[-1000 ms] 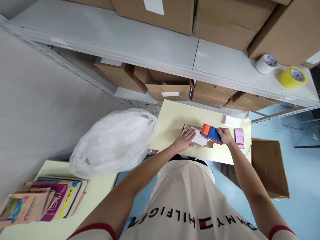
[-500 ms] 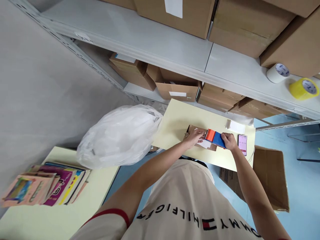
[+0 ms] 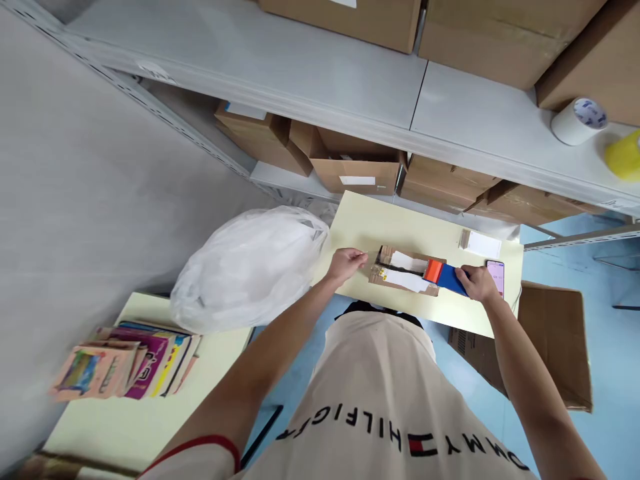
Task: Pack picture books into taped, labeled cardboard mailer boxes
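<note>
A small cardboard box [image 3: 406, 288] lies on the pale table, with white paper labels [image 3: 406, 278] on its top and a dark gap along the middle. My right hand [image 3: 479, 283] is closed round the blue handle of a tape dispenser [image 3: 449, 277], whose orange end rests over the right part of the box. Just off the box's left end, my left hand [image 3: 349, 263] is closed in a pinch. It seems to hold the end of a clear tape strip, which is faint and hard to make out.
A phone [image 3: 495, 276] and a stack of white cards [image 3: 481, 244] lie on the table's right side. A large white plastic bag [image 3: 250, 270] bulges at its left. Behind stands a shelf [image 3: 320, 100] with cartons and tape rolls. An open carton [image 3: 555, 340] stands at the right.
My left hand has moved left, away from the dispenser and past the box's left end. My right hand has shifted slightly right with the dispenser, leaving more of the box top in sight.
</note>
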Motion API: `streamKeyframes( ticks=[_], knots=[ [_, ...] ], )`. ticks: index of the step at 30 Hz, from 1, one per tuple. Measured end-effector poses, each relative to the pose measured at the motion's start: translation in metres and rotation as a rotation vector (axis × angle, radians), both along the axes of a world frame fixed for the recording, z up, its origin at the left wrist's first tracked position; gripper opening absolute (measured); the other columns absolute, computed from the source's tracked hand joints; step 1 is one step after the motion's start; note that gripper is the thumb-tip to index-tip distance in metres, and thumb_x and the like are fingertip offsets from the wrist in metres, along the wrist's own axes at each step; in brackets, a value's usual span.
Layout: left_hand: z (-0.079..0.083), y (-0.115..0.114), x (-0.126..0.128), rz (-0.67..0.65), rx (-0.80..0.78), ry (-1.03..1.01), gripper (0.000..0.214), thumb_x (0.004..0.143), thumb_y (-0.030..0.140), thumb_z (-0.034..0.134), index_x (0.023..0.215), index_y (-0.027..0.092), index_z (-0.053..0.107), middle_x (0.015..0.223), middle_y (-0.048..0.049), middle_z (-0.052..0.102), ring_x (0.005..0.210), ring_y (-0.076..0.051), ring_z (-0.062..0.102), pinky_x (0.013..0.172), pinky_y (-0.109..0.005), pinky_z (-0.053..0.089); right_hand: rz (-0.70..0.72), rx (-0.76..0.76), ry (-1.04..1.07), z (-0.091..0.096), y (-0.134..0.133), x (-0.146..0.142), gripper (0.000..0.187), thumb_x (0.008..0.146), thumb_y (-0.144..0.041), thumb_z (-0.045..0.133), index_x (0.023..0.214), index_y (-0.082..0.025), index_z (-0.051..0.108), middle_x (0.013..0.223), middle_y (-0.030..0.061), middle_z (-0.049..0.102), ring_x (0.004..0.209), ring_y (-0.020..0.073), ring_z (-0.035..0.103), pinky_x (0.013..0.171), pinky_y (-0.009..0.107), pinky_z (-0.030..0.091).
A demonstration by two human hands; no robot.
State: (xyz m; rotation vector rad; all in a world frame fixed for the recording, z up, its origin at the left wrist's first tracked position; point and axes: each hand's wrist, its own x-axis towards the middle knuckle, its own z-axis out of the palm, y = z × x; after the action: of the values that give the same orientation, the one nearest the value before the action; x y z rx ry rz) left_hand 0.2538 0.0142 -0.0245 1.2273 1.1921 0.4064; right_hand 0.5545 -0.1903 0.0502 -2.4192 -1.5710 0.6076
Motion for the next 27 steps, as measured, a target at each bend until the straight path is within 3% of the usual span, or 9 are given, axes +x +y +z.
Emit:
streamKeyframes(
  ticks=[4,9,15,22,27],
  knots=[
    [-0.014,0.004,-0.003,0.008,-0.065,0.024,0.028,0.06,0.043,0.077,0.065,0.018,0.068,0.066,-0.0022,0.069,0.063,-0.015,0.061,0.062,-0.027,0.049,0.009,-0.036,-0.006,-0.017,0.002,-0.001,0.05,0.091,-0.057,0.028,0.053,-0.025,0.033,0.048,0.0055,0.053,0.047,0.0173,0.047,0.053,0.03,0.032],
    [-0.017,-0.002,-0.003,0.002,-0.184,0.048,0.033,0.057,0.048,0.079,0.067,0.018,0.067,0.074,-0.0041,0.07,0.073,-0.018,0.064,0.063,-0.027,0.051,0.026,-0.069,-0.016,-0.026,0.005,-0.003,0.05,0.092,-0.056,0.028,0.054,-0.025,0.038,0.05,0.006,0.055,0.049,0.018,0.051,0.055,0.031,0.033],
    [-0.005,0.006,-0.008,0.024,-0.239,0.045,0.036,0.053,0.049,0.079,0.064,0.017,0.065,0.068,-0.0046,0.068,0.064,-0.014,0.058,0.059,-0.025,0.045,0.08,-0.115,-0.059,-0.028,0.008,0.0,0.05,0.094,-0.052,0.028,0.058,-0.023,0.049,0.057,0.0083,0.062,0.053,0.0192,0.056,0.056,0.031,0.034],
    [0.017,0.006,-0.022,-0.004,-0.185,0.079,0.032,0.055,0.047,0.078,0.062,0.017,0.068,0.067,-0.0076,0.072,0.066,-0.017,0.061,0.055,-0.025,0.043,0.123,-0.187,-0.104,-0.029,0.018,-0.004,0.052,0.095,-0.051,0.027,0.066,-0.021,0.058,0.066,0.0104,0.068,0.06,0.0212,0.062,0.056,0.03,0.034],
    [0.017,0.004,-0.038,0.006,-0.139,0.122,0.028,0.062,0.045,0.074,0.066,0.018,0.071,0.071,-0.0078,0.074,0.071,-0.019,0.064,0.056,-0.026,0.045,0.115,-0.208,-0.105,-0.028,0.025,-0.012,0.052,0.095,-0.051,0.029,0.066,-0.021,0.059,0.066,0.0103,0.068,0.061,0.0213,0.062,0.056,0.03,0.033]
  ],
)
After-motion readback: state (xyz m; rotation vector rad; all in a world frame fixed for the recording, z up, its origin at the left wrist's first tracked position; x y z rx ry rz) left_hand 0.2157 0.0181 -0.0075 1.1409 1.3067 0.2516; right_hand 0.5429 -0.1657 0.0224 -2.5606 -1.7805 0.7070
